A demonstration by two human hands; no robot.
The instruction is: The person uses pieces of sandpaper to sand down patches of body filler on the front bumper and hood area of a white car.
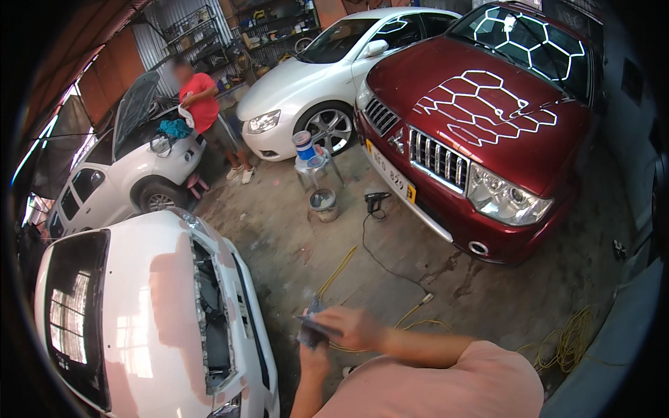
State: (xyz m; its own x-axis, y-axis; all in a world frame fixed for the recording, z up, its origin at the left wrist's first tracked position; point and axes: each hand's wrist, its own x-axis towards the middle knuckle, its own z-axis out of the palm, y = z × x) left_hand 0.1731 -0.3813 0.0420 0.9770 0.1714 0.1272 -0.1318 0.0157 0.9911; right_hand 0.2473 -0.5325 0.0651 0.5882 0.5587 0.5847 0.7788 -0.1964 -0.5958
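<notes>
Close in front of my body, both hands meet at the lower middle of the head view. My left hand comes up from below, its fingers closed round a dark, block-like thing. From the right reaches my right hand, blurred and closed on a dark, flat, thin-edged piece that lies across the top of the block-like thing. Blur hides their exact kind. To the left of my hands is a white car with pinkish-brown filler patches and an open gap at its end.
A red SUV stands at the right, a white sedan behind. A black heat gun, its cord, a yellow cable, a bucket and a stool occupy the floor. A person in red stands by another white vehicle.
</notes>
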